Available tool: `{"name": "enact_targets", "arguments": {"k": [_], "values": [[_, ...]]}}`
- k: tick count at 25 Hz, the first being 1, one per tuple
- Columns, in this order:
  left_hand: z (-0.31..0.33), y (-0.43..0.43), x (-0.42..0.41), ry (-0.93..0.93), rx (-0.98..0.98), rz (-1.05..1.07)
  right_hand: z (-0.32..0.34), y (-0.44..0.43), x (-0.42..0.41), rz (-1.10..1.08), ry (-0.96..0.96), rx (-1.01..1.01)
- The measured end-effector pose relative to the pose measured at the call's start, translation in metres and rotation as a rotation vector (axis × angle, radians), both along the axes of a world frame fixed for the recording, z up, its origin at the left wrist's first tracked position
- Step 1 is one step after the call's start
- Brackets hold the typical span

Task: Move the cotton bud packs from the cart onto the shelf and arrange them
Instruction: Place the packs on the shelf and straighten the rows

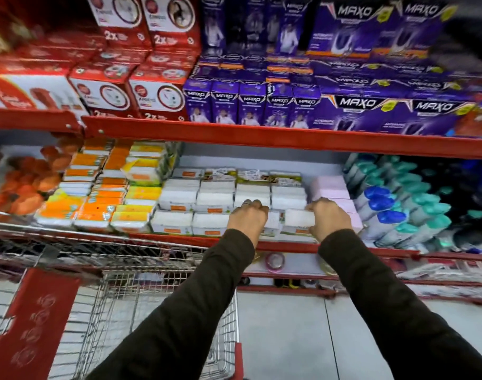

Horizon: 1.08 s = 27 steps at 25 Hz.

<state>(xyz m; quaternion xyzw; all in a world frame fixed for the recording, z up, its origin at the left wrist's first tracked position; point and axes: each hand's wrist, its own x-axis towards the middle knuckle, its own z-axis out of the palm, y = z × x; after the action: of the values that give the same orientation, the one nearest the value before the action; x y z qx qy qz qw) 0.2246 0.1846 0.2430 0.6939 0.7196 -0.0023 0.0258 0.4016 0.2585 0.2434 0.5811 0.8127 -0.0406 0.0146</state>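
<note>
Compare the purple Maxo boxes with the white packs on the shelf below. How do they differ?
Colour: the Maxo boxes are purple with bold lettering; the white packs are plain white with small orange labels.
Pose: the Maxo boxes stand upright; the white packs lie flat, stacked in layers.
Handling: the Maxo boxes are untouched; both hands, left and right, hold white packs at the front row.
Both sit in neat rows on red shelves.

The left hand (248,218) and right hand (328,219) cover the ends of the front cotton bud packs (294,222); their labels are too blurred to read. The cart (141,303) runs off the lower edge.
</note>
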Motion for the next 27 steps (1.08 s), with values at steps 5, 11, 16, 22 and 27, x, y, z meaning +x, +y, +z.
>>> {"name": "enact_targets", "arguments": {"k": [5,11,16,22,27], "values": [[-0.028,0.027,0.001,0.051,-0.063,0.02,-0.036,0.018,-0.011,0.006,-0.033,-0.059],[-0.07,0.029,-0.009,-0.09,-0.159,0.013,-0.061,0.015,-0.014,0.05,0.012,-0.067],[-0.062,-0.003,0.008,-0.515,0.199,0.192,-0.052,-0.024,-0.001,-0.19,0.699,-0.166],[-0.05,-0.005,0.05,-2.165,0.134,1.345,-0.054,-0.049,-0.012,-1.3,2.135,-0.885],[-0.034,0.013,0.035,-2.39,0.169,1.498,-0.051,-0.027,-0.021,-1.262,2.194,-0.988]]}}
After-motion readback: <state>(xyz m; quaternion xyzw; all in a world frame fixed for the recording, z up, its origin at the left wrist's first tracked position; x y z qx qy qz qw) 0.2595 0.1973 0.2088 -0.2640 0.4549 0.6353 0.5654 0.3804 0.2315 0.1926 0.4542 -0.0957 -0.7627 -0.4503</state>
